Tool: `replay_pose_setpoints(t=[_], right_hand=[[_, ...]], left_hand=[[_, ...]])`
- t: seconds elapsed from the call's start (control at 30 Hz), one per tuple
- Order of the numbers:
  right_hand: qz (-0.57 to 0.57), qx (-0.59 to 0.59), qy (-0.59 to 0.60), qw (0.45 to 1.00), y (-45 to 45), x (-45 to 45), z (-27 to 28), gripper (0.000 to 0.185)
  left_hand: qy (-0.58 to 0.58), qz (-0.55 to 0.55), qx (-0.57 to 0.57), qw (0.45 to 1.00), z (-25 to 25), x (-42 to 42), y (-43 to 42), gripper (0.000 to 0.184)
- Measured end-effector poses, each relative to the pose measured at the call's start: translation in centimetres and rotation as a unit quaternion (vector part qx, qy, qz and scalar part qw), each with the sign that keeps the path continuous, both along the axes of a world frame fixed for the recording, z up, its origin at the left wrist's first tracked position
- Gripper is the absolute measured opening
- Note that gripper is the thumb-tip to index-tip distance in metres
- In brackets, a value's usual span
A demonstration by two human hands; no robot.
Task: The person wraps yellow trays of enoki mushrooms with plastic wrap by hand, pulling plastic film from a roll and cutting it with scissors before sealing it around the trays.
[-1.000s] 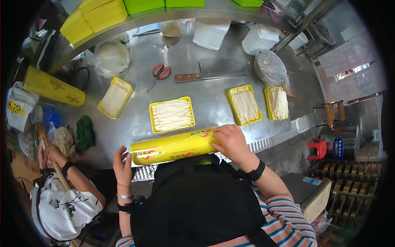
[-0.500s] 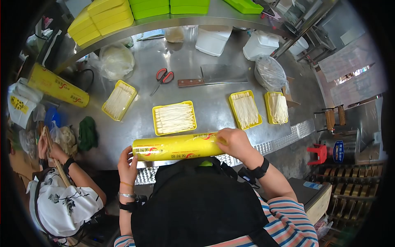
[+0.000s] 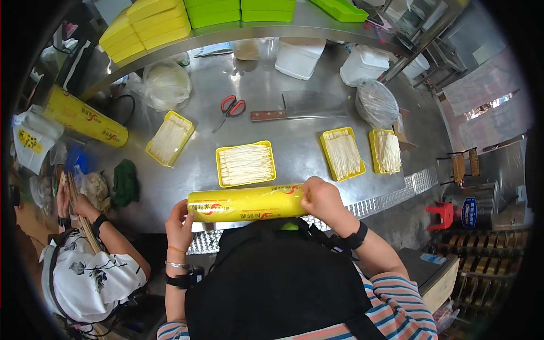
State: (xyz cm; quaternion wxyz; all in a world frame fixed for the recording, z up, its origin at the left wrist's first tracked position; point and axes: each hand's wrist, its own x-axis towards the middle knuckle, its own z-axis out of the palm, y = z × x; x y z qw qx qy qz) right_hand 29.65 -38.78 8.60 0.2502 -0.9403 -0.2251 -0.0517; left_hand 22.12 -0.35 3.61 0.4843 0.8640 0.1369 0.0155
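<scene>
A yellow printed roll of cling film [image 3: 243, 205] lies crosswise at the front edge of the steel table. My left hand [image 3: 179, 222] is closed around its left end, thumb at the rim. At the right end, my right hand [image 3: 323, 199] has its fingers curled against the film. Just beyond the roll sits a yellow tray [image 3: 217, 170] filled with enoki mushrooms [image 3: 246, 163]. Similar trays of enoki stand to both sides: the left tray [image 3: 152, 148], the right tray [image 3: 361, 170] and the far-right tray [image 3: 374, 148].
Red-handled scissors [image 3: 229, 109] and a cleaver [image 3: 300, 107] lie behind the trays. A second film roll [image 3: 85, 116] rests at the left. Stacked yellow trays [image 3: 161, 25] and green trays [image 3: 212, 12] occupy the shelf. At the left, another person's hands [image 3: 79, 204] hold sticks.
The view has shifted slightly, so everything sits a little farther right. My right hand's fingers have curled in more tightly at the roll's right end. My left hand keeps its hold.
</scene>
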Motion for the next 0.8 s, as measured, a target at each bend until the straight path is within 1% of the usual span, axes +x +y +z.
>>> replay_pose_setpoints(t=[0.03, 0.07, 0.1, 0.13, 0.17, 0.2, 0.27, 0.3, 0.33, 0.4, 0.47, 0.5, 0.53, 0.57, 0.6, 0.67, 0.7, 0.73, 0.8], right_hand=[[-0.045, 0.062, 0.092, 0.993, -0.7, 0.1, -0.7, 0.01], [-0.045, 0.062, 0.092, 0.993, -1.2, 0.0, -1.3, 0.01], [-0.075, 0.127, 0.148, 0.978, -1.5, -0.1, -1.8, 0.011], [-0.102, 0.192, 0.202, 0.955, -1.6, -0.2, -1.8, 0.012], [-0.103, 0.173, 0.197, 0.96, -1.5, -0.6, -1.4, 0.017], [-0.093, 0.177, 0.195, 0.96, -1.2, -0.6, -0.9, 0.017], [0.002, 0.081, 0.122, 0.989, -0.7, -0.9, -0.1, 0.024], [0.005, 0.12, 0.116, 0.986, -0.3, -1.1, 0.1, 0.025], [0.012, 0.123, 0.112, 0.986, -0.4, -1.1, -0.3, 0.025], [0.006, 0.164, 0.146, 0.976, -1.1, -1.4, -1.5, 0.016], [0.002, 0.186, 0.164, 0.969, -1.2, -1.8, -1.4, 0.012], [0.0, 0.194, 0.179, 0.965, -1.2, -2.0, -1.1, 0.011], [-0.002, 0.201, 0.191, 0.961, -1.2, -2.0, -0.9, 0.009], [-0.002, 0.196, 0.192, 0.962, -1.4, -2.2, -0.9, 0.008], [-0.001, 0.197, 0.188, 0.962, -1.5, -2.1, -1.0, 0.008], [0.0, 0.24, 0.197, 0.951, -1.5, -2.5, -1.5, 0.009], [0.006, 0.242, 0.196, 0.95, -1.7, -2.6, -1.6, 0.009], [0.002, 0.242, 0.204, 0.948, -1.8, -2.8, -1.4, 0.009], [-0.021, 0.29, 0.259, 0.921, -1.9, -2.9, -1.0, 0.009]], left_hand=[[0.0, 0.001, 0.0, 1.0, 0.2, 0.4, 0.3, 0.034], [-0.011, -0.001, 0.029, 1.0, 0.5, 1.0, 0.7, 0.034], [-0.024, -0.003, 0.058, 0.998, 0.9, 1.9, 1.0, 0.034], [-0.025, -0.002, 0.058, 0.998, 1.8, 3.1, 0.7, 0.034], [-0.029, -0.025, 0.083, 0.996, 2.9, 4.5, 0.2, 0.037], [-0.031, -0.045, 0.11, 0.992, 3.9, 5.9, -0.2, 0.039], [-0.025, -0.121, 0.129, 0.984, 4.9, 9.0, -1.2, 0.046], [-0.018, -0.168, 0.156, 0.973, 5.2, 10.8, -1.9, 0.049], [-0.011, -0.215, 0.18, 0.96, 5.4, 12.5, -2.6, 0.051], [-0.039, -0.283, 0.257, 0.923, 3.2, 15.8, -3.6, 0.051], [0.041, -0.303, 0.283, 0.909, -0.2, 19.1, -4.2, 0.047], [0.04, -0.301, 0.285, 0.909, -3.0, 20.0, -4.3, 0.047], [0.079, -0.353, 0.294, 0.884, -5.9, 21.2, -4.4, 0.046], [0.117, -0.404, 0.302, 0.856, -7.1, 22.2, -4.7, 0.045], [0.113, -0.402, 0.305, 0.856, -6.1, 22.2, -5.5, 0.045], [0.161, -0.378, 0.296, 0.863, -3.8, 20.5, -7.3, 0.043], [0.145, -0.375, 0.274, 0.874, -4.6, 20.2, -7.1, 0.044], [0.152, -0.38, 0.27, 0.872, -2.9, 19.0, -7.7, 0.044], [0.035, -0.298, 0.276, 0.913, 1.7, 16.7, -8.6, 0.043]])
